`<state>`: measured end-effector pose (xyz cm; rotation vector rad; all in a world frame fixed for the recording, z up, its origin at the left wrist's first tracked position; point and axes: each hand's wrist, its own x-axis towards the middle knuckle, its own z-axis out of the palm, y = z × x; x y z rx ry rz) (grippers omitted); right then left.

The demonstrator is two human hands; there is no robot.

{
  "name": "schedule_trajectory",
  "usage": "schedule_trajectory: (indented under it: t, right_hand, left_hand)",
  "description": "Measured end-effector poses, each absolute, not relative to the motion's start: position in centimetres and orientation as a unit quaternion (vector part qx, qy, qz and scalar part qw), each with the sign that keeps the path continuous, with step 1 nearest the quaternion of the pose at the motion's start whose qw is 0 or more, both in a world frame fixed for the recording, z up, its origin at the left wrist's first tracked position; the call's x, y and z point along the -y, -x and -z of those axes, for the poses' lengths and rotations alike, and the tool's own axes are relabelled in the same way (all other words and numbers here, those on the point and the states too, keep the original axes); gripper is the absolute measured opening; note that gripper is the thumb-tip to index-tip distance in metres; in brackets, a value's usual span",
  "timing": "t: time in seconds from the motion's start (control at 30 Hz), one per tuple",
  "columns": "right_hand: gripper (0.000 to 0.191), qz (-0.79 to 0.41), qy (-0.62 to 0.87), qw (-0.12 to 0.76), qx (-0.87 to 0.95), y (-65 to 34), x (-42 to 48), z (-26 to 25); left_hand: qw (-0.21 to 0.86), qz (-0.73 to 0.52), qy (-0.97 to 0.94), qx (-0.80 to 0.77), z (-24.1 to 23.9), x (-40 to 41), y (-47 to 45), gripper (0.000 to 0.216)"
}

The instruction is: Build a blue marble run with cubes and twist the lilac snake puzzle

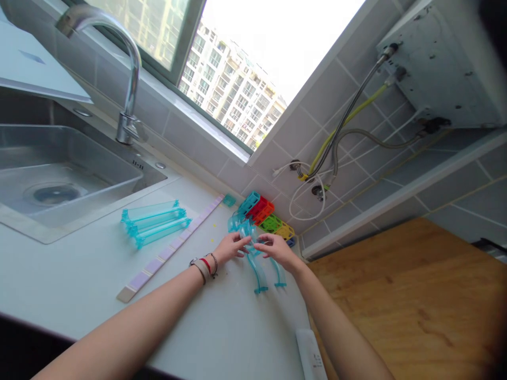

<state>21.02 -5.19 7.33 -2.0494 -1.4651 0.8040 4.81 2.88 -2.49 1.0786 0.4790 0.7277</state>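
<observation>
My left hand (232, 248), with bands on its wrist, pinches a translucent blue plastic piece (247, 230) above the counter. From the other side, my right hand (278, 250) has its curled fingers on the same piece; the exact grip is partly hidden. Just below my hands lie a curved translucent blue track piece (258, 274) and a second curved track piece (280, 274). Behind the hands stand red plastic blocks (262, 210), green blocks (271, 223) and yellow blocks (285, 231), alongside more blue ones.
Several straight translucent blue pieces (156, 221) lie left of a long purple-and-white strip (170, 249). A steel sink (152, 182) with a tap (129, 105) is at the left. A white box (311, 353) lies at the counter's right edge, beside a wooden surface (396, 295).
</observation>
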Motion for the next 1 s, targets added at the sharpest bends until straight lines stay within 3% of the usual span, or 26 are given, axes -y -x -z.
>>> schedule_trajectory:
  t: [0.17, 0.37, 0.5, 0.77, 1.0]
  right_hand:
    - [0.054, -0.265, 0.764, 0.248, 0.534, -22.2, 5.0, -7.0]
    - [0.049, -0.121, 0.828, 0.208, 0.507, -26.6, 4.7, -6.3]
    - [0.040, -0.067, 0.856, 0.158, 0.488, -28.0, 5.1, -5.0]
    - [0.050, 0.003, 0.877, 0.093, 0.472, -26.4, 4.2, -2.1]
    - [0.045, -0.014, 0.879, 0.118, 0.462, -24.8, 3.2, -2.7]
  left_hand:
    - [0.786, -0.357, -0.451, -0.227, 2.8, -3.2, -4.9, 0.040]
    - [0.785, -0.391, -0.406, -0.255, 3.5, -3.6, -5.5, 0.034]
    - [0.786, -0.400, -0.400, -0.250, 3.3, -3.6, -5.6, 0.040]
    - [0.800, -0.370, -0.396, -0.256, 3.3, -3.5, -5.5, 0.057]
    - [0.796, -0.371, -0.411, -0.245, 3.2, -3.6, -5.5, 0.057]
